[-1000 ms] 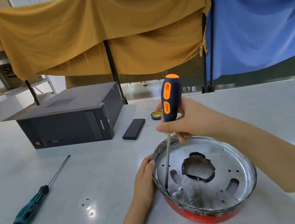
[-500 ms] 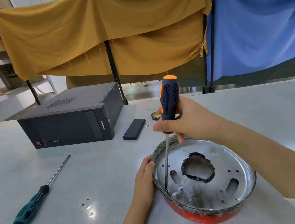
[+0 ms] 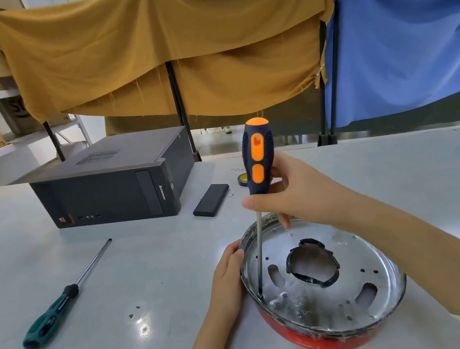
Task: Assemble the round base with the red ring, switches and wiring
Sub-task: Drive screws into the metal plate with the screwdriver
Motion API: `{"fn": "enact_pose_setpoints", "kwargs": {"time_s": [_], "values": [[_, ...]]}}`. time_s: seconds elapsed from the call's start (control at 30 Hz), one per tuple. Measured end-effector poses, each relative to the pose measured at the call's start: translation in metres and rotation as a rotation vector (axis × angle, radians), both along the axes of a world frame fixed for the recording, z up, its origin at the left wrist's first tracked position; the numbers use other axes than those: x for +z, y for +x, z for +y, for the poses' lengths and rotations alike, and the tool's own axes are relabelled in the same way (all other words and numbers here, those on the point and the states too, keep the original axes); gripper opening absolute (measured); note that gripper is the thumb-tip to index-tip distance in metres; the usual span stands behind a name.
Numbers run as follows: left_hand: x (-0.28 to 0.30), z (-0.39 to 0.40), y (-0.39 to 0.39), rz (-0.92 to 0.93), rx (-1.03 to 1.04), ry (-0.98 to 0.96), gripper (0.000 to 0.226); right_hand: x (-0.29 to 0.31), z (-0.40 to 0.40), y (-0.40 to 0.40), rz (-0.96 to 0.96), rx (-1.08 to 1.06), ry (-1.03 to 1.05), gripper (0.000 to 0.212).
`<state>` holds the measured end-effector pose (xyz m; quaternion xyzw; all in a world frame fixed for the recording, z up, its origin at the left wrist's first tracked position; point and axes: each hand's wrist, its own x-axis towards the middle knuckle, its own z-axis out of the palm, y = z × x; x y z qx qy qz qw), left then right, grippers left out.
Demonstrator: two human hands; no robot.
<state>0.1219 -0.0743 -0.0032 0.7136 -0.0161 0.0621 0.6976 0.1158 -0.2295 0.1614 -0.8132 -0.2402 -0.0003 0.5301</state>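
Two bare forearms, no sleeves

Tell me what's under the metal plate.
A red ring shows beneath the metal plate along its near edge. Switches or wiring underneath are hidden; the openings show nothing clear.

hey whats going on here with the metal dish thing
A person is working on a round base with a red ring beneath. The right hand holds an orange-and-navy screwdriver upright, tip down near the plate's left edge. The left hand steadies the rim. A green screwdriver lies unused on the table.
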Motion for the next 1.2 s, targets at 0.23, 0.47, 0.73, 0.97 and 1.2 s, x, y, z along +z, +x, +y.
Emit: {"fn": "enact_pose_setpoints", "kwargs": {"time_s": [0.23,0.47,0.73,0.97,1.2], "values": [[0.000,0.000,0.001,0.001,0.013,0.021,0.028,0.013,-0.013,-0.002,0.098,0.293,-0.078,0.019],[0.000,-0.003,0.000,-0.008,0.015,0.007,0.029,-0.001,0.000,-0.003,-0.110,-0.173,-0.037,0.030],[0.000,-0.001,0.001,-0.003,0.030,0.014,0.027,0.020,-0.024,0.000,0.128,0.359,-0.047,0.030],[-0.001,-0.002,0.000,-0.009,0.033,0.013,0.029,0.005,-0.001,-0.006,-0.140,-0.095,-0.039,0.027],[-0.001,-0.001,0.000,-0.010,0.039,0.016,0.027,0.018,-0.012,0.004,0.096,0.269,-0.096,0.034]]}}
